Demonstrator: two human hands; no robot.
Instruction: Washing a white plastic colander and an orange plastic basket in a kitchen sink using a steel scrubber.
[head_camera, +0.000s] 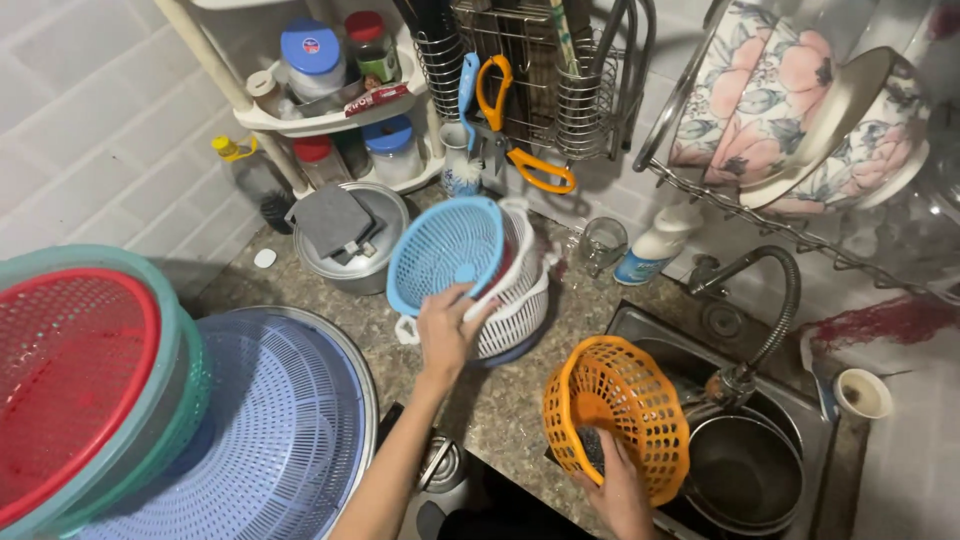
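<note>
Head view: nearest us, our right hand (618, 490) grips the orange basket (615, 415) by its rim, fingers clamped, tilted over the sink (800, 420), likely so it drains. Farther on, our left hand (447, 330) pinches the blue basket (445, 252), stacked on white baskets (520, 305) upon the counter (500, 400).

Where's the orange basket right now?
In the head view, lower right: the orange basket is tilted in the right hand, over the sink's left edge, beside the faucet.
</note>
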